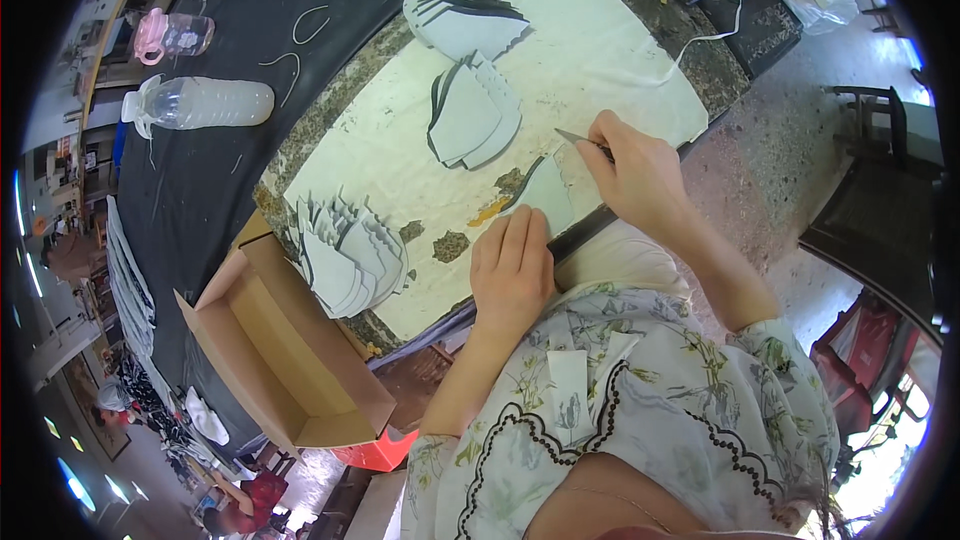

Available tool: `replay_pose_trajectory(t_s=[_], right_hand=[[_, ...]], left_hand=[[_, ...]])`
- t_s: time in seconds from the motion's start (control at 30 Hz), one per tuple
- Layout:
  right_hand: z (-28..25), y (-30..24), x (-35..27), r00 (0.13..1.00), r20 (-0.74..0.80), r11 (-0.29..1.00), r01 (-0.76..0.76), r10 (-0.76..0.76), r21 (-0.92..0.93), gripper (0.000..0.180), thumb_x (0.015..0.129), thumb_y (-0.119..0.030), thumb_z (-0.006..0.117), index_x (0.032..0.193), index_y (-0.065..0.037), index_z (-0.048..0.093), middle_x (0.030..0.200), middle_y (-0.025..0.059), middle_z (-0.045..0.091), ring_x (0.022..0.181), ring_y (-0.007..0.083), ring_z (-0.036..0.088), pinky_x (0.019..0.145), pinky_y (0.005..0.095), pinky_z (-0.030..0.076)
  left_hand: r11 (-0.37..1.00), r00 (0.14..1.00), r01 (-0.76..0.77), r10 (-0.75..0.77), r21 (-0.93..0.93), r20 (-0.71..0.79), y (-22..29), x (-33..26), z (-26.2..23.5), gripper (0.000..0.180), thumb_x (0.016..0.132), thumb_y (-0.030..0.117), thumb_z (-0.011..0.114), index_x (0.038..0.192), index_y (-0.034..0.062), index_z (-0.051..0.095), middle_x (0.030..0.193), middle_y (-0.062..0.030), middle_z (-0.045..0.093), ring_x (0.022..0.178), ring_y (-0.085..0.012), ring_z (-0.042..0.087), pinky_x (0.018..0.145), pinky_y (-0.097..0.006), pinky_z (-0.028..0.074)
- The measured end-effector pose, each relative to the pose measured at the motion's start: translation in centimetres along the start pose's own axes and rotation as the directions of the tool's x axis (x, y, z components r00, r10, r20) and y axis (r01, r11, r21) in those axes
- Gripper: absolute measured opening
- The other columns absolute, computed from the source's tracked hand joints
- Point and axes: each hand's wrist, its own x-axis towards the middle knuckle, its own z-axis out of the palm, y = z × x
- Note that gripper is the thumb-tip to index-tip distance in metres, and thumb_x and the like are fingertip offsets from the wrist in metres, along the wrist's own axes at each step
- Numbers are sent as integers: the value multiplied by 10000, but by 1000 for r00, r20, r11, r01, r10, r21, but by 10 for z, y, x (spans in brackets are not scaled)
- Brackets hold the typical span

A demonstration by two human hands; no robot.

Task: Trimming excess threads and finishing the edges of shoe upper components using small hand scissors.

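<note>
Under the left hand [512, 275], the grey piece [548, 195] lies half hidden.

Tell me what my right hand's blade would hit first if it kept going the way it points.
The right hand points its thin blade up-left across the pale work mat. The fanned stack of grey cut pieces looks first in line, though depth is unclear.
</note>
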Motion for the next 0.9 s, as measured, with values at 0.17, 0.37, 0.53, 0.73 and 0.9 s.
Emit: replay_pose_trajectory(t_s=[0.17,0.37,0.53,0.73,0.9], right_hand=[[-9,12,3,995,-99,968,49,-25,247,259,861,-154,694,1078,-73,578,678,113,558,566,216,534,565,324,440],[-29,31,41,966,-147,973,195,-213,-127,509,818,-185,716,1293,-151,537,797,141,629,732,316,627,679,380,489],[-19,32,55,968,7,957,248,-249,-149,292,812,-117,654,1087,-105,556,896,118,603,803,374,615,700,435,489],[-15,-24,31,831,145,836,547,-537,-35,191,739,-77,643,911,-96,565,876,82,593,767,309,631,616,417,493],[-30,-55,-10,589,308,662,700,-747,267,246,673,-54,672,899,-109,592,753,16,575,700,247,636,545,369,482]], left_hand=[[999,999,32,-31,-28,32,2,-1,-10,425,753,72,673,1171,8,630,1170,-115,611,1040,-281,580,859,-391,472],[994,940,-39,72,104,-334,-31,-32,-48,306,785,65,677,1090,43,690,1051,-80,657,920,-256,617,791,-391,477],[798,883,324,-61,509,-466,-86,-37,-108,271,829,97,710,1090,26,688,1162,-139,628,1078,-329,570,859,-445,474],[969,906,247,-235,-13,-353,-69,17,-69,324,824,158,730,1111,25,660,1139,-136,633,1096,-320,566,932,-432,456],[942,936,309,-326,-135,-134,-77,88,-23,364,785,167,755,1089,21,619,1044,-137,628,985,-329,571,859,-414,447]])
